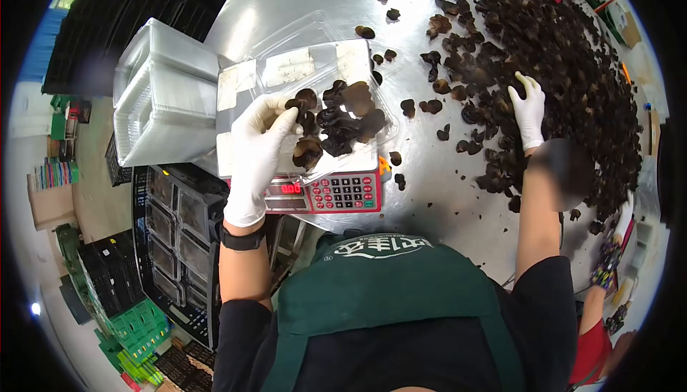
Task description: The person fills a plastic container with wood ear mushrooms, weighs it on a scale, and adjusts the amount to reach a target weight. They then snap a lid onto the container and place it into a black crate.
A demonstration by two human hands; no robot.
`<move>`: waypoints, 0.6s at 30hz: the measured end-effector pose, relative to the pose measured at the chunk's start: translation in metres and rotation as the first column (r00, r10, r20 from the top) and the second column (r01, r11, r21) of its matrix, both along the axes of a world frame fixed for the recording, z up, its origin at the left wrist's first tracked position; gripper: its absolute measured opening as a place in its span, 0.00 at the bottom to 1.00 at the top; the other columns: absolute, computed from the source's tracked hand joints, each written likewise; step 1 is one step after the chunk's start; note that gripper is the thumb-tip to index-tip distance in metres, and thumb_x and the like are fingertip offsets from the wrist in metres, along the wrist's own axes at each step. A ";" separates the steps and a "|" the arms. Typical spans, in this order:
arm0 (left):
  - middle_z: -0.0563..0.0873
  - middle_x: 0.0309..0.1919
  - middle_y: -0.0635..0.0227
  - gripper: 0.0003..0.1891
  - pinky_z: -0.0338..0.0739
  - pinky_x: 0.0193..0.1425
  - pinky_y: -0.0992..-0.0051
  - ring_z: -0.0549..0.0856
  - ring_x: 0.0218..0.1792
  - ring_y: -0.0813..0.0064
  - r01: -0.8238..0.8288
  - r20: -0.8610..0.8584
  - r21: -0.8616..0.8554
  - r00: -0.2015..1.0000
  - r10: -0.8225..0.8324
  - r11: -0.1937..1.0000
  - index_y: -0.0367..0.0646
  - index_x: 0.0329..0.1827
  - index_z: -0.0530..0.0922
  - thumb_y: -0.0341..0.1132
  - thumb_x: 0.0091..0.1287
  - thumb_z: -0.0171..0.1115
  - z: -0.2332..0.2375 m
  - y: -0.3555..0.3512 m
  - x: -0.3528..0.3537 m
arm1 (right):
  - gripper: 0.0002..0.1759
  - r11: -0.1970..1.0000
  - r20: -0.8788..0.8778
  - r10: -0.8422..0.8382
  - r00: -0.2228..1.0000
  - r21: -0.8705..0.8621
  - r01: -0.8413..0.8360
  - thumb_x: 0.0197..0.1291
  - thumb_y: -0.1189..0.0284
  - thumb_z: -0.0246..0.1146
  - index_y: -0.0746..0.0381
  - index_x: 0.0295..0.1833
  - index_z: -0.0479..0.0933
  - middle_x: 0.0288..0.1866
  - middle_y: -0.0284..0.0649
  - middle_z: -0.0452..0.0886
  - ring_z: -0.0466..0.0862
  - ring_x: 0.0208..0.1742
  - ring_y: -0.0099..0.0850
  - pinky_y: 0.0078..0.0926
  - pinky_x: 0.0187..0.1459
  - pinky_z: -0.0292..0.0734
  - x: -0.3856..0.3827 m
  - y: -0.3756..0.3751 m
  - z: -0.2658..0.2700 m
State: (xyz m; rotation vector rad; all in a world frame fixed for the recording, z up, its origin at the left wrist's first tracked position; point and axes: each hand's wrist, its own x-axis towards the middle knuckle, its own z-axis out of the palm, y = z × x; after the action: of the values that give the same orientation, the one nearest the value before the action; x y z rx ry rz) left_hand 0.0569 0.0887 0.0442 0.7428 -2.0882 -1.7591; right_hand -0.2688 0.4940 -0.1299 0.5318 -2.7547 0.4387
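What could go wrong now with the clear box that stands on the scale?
1. The left hand holds mushroom pieces at the rim of the clear box; some may drop beside it, as loose pieces already lie on the table.
2. This hand seems to touch the box, so it may press on the scale and distort the reading.

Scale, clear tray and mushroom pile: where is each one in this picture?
scale [348, 192], head view, on its red keypad.
clear tray [300, 63], head view, on its open lid.
mushroom pile [565, 70], head view, on the thick middle of the heap.
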 end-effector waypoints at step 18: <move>0.84 0.55 0.56 0.27 0.79 0.60 0.69 0.85 0.54 0.65 0.951 0.130 -0.024 0.308 -0.943 0.307 0.44 0.71 0.72 0.26 0.68 0.64 -0.027 0.197 -0.023 | 0.24 0.957 0.236 0.125 0.964 -0.286 -0.054 0.56 0.53 0.68 0.52 0.56 0.84 0.61 0.47 0.81 0.80 0.61 0.44 0.38 0.62 0.76 0.051 0.009 0.065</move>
State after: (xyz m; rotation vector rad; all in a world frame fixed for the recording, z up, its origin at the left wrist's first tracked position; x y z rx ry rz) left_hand 0.0336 0.2854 0.0173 -0.7485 -2.9406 -2.0445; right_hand -0.2174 0.5026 -0.0650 0.5657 -2.8414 0.9605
